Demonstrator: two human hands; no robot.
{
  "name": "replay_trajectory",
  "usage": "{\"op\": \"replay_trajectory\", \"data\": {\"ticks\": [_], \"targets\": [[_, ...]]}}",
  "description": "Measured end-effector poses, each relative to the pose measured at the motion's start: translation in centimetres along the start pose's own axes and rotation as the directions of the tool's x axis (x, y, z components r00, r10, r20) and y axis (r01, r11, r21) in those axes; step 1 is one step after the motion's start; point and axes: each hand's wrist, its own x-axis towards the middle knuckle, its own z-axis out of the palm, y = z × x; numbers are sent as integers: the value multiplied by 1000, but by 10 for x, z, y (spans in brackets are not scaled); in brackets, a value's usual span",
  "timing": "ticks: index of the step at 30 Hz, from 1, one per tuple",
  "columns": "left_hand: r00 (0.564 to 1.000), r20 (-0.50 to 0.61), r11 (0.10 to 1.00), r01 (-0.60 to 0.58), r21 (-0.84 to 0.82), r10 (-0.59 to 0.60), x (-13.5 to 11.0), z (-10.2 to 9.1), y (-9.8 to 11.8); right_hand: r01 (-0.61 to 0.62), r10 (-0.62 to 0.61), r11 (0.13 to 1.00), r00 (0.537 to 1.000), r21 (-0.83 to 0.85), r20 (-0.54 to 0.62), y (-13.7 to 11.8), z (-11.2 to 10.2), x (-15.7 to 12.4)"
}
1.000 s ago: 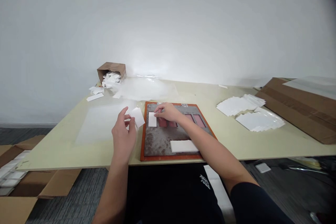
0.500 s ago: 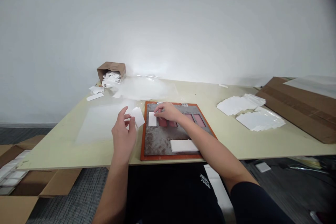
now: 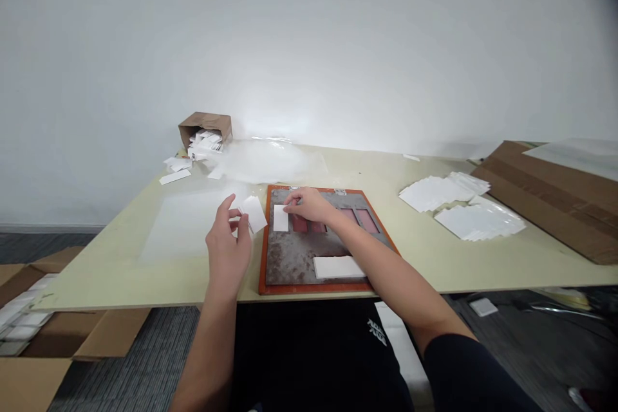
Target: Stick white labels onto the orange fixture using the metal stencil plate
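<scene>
My left hand pinches a small fanned stack of white cards between thumb and fingers, just left of the board. A grey metal plate with a row of rectangular windows lies on an orange base. At the left end of that row is a white card. The fingertips of my right hand are closed at the card's upper right edge. Reddish windows show right of it, some partly hidden by my right arm. A white stack of strips rests on the plate's near part.
Fanned white card piles lie at right beside a large cardboard piece. A small carton spills white pieces at back left. Clear plastic sheets lie on the table's left side. An open box stands on the floor at left.
Almost nothing differs. Both hands keep their places and holds, and the card at the plate's left end stays under my right fingertips.
</scene>
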Motion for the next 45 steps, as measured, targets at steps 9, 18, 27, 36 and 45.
{"op": "replay_trajectory", "data": {"ticks": [9, 18, 27, 36, 45], "targets": [[1000, 10, 1000, 5, 2, -5, 0, 0, 1, -5, 5, 1000, 1000, -6, 10, -2, -1, -1], [1000, 16, 1000, 16, -1, -16, 0, -1, 2, 15, -15, 1000, 1000, -10, 14, -2, -1, -3], [1000, 17, 1000, 8, 0, -8, 1, -1, 3, 68, -66, 996, 997, -54, 34, -4, 2, -1], [1000, 9, 1000, -5, -3, 5, 0, 0, 1, 63, -61, 994, 998, -90, 25, -8, 1, -3], [999, 24, 1000, -22, 0, 22, -1, 0, 3, 44, -40, 991, 999, -129, 32, -6, -1, -6]]}}
